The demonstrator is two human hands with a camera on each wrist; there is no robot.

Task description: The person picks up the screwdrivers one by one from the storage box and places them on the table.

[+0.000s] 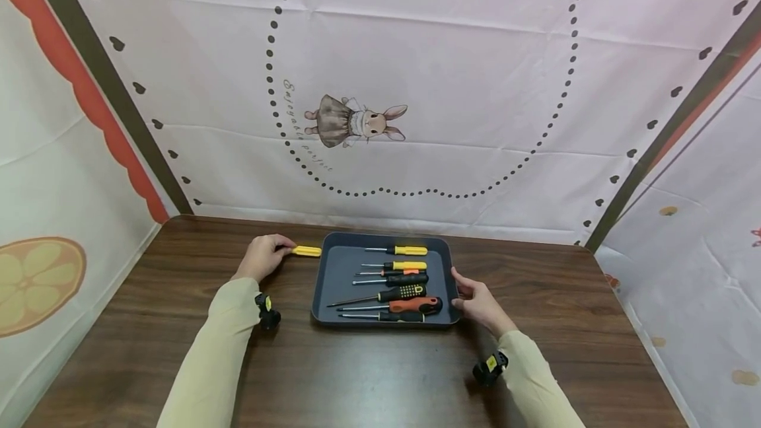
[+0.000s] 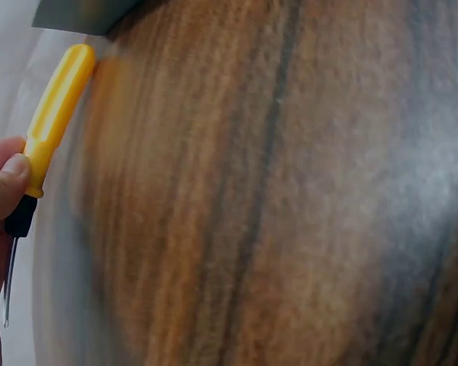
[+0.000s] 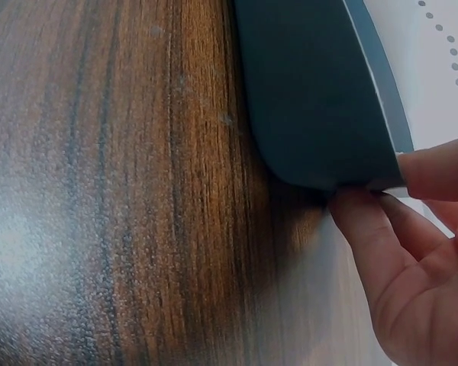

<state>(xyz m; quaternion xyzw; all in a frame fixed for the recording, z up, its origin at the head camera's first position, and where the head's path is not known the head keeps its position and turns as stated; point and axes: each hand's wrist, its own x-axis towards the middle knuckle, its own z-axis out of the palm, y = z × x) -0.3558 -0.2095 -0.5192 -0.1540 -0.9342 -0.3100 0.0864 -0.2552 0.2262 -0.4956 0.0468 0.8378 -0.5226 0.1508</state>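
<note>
Grey tray [image 1: 341, 263] holds 7 screwdrivers [image 1: 407, 279]; right hand [image 1: 480, 304] pinches it at 3 o'clock, left hand [image 1: 261, 257] pinches a yellow screwdriver [image 1: 306, 251] at 10 o'clock.

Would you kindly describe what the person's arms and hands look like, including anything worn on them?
The left sleeve and right sleeve are long, plain and pale yellow. Near the end of each sits a small black camera with a yellow mark. The left hand and right hand wear no gloves.
</note>
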